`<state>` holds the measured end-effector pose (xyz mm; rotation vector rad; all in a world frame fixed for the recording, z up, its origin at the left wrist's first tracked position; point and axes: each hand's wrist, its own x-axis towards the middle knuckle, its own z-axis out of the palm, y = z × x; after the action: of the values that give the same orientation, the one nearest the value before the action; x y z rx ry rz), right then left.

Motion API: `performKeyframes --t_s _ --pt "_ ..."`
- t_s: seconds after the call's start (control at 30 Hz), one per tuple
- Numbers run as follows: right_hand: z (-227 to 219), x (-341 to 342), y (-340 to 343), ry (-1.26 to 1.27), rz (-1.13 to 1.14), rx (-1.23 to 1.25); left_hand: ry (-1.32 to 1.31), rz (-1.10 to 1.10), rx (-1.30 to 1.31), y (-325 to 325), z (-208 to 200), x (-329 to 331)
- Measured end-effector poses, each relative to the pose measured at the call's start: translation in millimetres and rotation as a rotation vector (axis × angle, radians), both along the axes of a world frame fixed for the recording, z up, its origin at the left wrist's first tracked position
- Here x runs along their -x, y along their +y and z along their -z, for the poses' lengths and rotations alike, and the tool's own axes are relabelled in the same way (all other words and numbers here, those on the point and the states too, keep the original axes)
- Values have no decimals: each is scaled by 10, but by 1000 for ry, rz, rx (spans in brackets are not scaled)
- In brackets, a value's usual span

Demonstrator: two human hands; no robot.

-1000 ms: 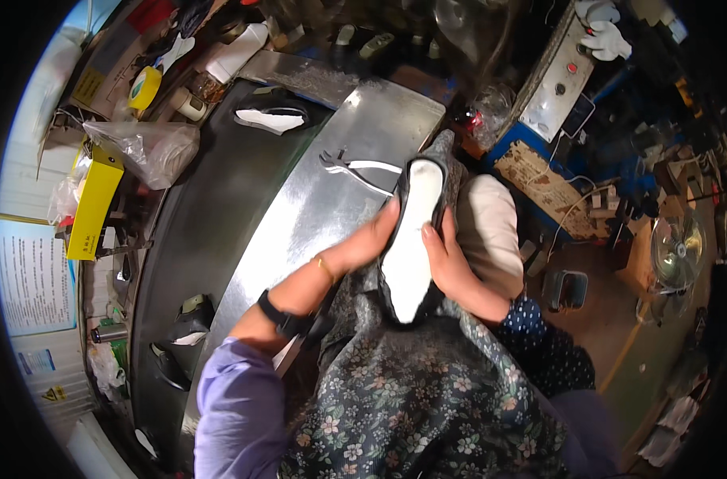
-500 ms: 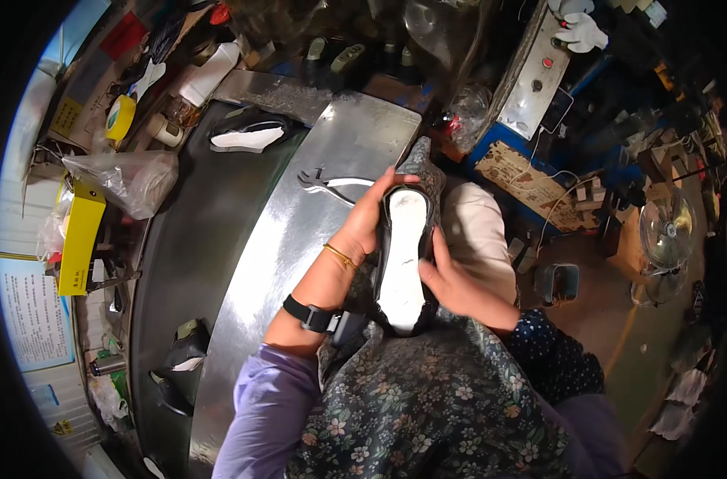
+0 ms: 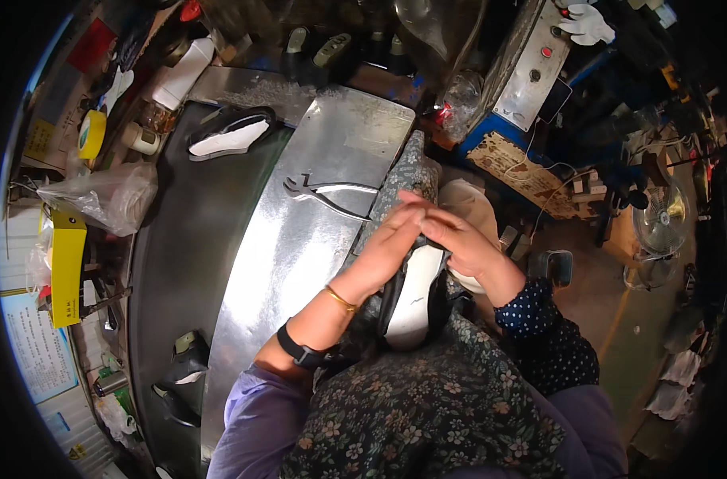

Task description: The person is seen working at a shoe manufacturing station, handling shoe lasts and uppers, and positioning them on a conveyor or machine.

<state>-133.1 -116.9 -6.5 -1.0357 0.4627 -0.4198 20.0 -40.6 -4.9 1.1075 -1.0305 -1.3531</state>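
Dark shoe [image 3: 435, 307] — elongated, flat white sole [image 3: 415, 286]

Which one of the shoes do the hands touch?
The black shoe against the floral apron, white underside up: left hand and right hand cover its far end. The other shoes lie untouched.

The black shoe [image 3: 414, 299] lies white side upward, at five o'clock from centre; its twelve-o'clock end is covered.

White ribbed wall [image 3: 18, 249] at left, blue-bordered notice [image 3: 38, 351] on it, dark conveyor belt [image 3: 172, 263] beside a shiny metal table [image 3: 299, 231], bright glare [image 3: 251, 275] across the metal, grey control panel [image 3: 529, 80], wire-caged fan [image 3: 659, 219] at right, brown floor [image 3: 577, 319] with a yellow line [image 3: 616, 335].
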Motion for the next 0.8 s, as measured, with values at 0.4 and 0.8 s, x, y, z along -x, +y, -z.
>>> performKeyframes --t_s 0.4,0.8 --pt "-25 -143 138 174 195 707 -207 -81 128 78 2 -26" --pt "53 -48 179 129 260 589 -223 187 29 20 93 -265"
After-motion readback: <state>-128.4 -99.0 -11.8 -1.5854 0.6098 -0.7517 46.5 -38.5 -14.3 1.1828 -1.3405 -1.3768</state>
